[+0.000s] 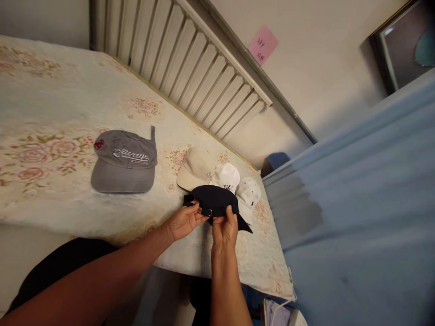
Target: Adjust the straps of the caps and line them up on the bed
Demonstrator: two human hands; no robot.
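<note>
Both my hands hold a black baseball cap [214,198] above the front part of the bed. My left hand [185,221] pinches its strap near a small metal buckle. With the thumb on top, my right hand [226,226] grips the cap's edge near the dark brim. Just behind it lie a beige cap [195,167], a white cap with dark letters [227,175] and another white cap with a small dark logo [249,192], partly overlapped by the black one. Off to the left rests a grey cap with white script [124,160], its strap end sticking up.
A floral sheet [136,117] covers the bed. Along the far side runs a railing [190,63] against the wall, with a pink note [263,45] above. A blue curtain [353,194] hangs at the right. Below the bed's corner is a pale boxy item [277,312].
</note>
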